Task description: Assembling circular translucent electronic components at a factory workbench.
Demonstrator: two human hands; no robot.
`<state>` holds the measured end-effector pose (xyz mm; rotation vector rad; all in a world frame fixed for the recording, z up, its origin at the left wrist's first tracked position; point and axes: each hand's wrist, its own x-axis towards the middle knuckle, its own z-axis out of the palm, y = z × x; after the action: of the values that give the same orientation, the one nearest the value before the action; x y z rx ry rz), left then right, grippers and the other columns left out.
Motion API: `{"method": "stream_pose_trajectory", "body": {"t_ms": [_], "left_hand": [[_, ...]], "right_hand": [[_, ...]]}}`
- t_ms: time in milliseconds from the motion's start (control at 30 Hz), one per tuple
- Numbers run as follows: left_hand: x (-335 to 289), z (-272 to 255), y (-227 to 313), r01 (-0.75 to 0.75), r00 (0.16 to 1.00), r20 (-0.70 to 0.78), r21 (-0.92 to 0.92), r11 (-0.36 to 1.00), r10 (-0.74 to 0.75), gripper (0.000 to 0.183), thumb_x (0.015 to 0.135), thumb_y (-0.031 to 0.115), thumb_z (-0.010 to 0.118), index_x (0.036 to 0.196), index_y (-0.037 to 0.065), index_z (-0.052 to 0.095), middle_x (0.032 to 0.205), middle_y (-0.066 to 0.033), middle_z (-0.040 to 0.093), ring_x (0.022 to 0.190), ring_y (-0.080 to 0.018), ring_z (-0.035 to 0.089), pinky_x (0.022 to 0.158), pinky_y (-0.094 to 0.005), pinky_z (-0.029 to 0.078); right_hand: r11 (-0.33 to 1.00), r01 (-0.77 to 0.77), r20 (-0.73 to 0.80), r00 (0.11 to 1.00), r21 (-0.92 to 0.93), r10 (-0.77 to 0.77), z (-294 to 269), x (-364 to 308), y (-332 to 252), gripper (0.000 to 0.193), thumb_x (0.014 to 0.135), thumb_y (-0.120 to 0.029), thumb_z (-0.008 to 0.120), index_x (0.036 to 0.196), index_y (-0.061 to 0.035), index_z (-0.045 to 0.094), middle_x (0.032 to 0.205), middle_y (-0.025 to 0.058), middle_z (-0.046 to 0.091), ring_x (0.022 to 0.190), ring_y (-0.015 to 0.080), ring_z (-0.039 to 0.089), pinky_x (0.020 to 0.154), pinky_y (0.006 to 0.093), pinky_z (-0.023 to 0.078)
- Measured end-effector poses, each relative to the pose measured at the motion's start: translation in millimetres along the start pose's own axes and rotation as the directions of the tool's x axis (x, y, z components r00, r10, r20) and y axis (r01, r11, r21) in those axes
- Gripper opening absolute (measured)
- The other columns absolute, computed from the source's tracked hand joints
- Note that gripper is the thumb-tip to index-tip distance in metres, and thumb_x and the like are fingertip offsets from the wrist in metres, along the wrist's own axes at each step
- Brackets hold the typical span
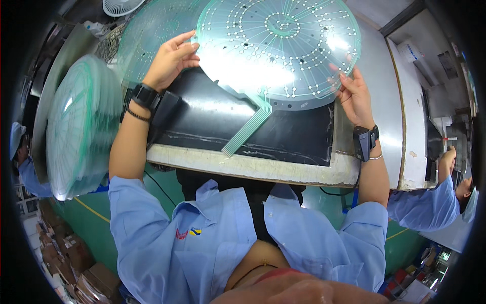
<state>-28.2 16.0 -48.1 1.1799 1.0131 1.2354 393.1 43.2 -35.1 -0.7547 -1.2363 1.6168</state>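
Between my hands a round, clear membrane circuit sheet (238, 55) is held up over the bench, printed with pale green traces and rings of white dots. Its striped ribbon tail (248, 130) hangs toward me. My left hand (173, 58) pinches the sheet's left edge between thumb and fingers. On the right edge, my right hand (353, 91) grips with the thumb in front; some fingers show through the clear film. Below lies a black mat (298, 137) on the bench. Another similar round sheet (136, 55) is beyond my left hand.
A thick stack of round clear sheets (76, 126) stands at the left. The bench's pale front edge (253, 164) runs before me. A white fan (120, 6) is at the far left. Co-workers in blue sit at the right (425, 205) and far left. Cardboard boxes (68, 253) lie low left.
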Motion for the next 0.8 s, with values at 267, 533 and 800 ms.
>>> {"method": "stream_pose_trajectory", "body": {"t_ms": [267, 533, 800], "left_hand": [[9, -2, 2, 0.009, 1.0, 0.023, -0.056, 0.998, -0.008, 0.049, 0.089, 0.01, 0.054, 0.131, -0.006, 0.035, 0.101, -0.0083, 0.058, 0.081, -0.012, 0.059, 0.073, -0.0234, 0.052], [-17, 50, 26, 0.362, 0.916, 0.347, -0.5, 0.787, -0.201, 0.025, 0.093, 0.028, 0.047, 0.091, 0.005, 0.056, 0.087, -0.0104, 0.06, 0.091, -0.0281, 0.06, 0.089, -0.0435, 0.046], [-76, 64, 49, 0.009, 1.0, -0.024, -0.086, 0.996, -0.011, 0.016, 0.091, 0.014, 0.049, 0.101, 0.001, 0.052, 0.086, -0.0084, 0.061, 0.079, -0.0169, 0.063, 0.068, -0.0294, 0.052]], "right_hand": [[0.999, -0.039, -0.016, 0.999, 0.028, 0.039, 5, 2, -5, 0.044, 0.09, -0.002, 0.045, 0.131, -0.0041, 0.028, 0.126, 0.0182, 0.047, 0.101, 0.0222, 0.056, 0.083, 0.0309, 0.05], [0.994, 0.002, -0.082, 0.997, 0.108, 0.007, 8, 2, 6, 0.047, 0.09, -0.002, 0.045, 0.133, -0.0097, 0.028, 0.132, 0.0153, 0.042, 0.102, 0.0188, 0.055, 0.083, 0.0328, 0.049], [0.999, 0.02, 0.078, 0.997, 0.037, -0.023, 48, -27, -8, 0.056, 0.09, -0.005, 0.049, 0.139, -0.0125, 0.022, 0.126, 0.0145, 0.046, 0.094, 0.0196, 0.06, 0.07, 0.0271, 0.055]]}}
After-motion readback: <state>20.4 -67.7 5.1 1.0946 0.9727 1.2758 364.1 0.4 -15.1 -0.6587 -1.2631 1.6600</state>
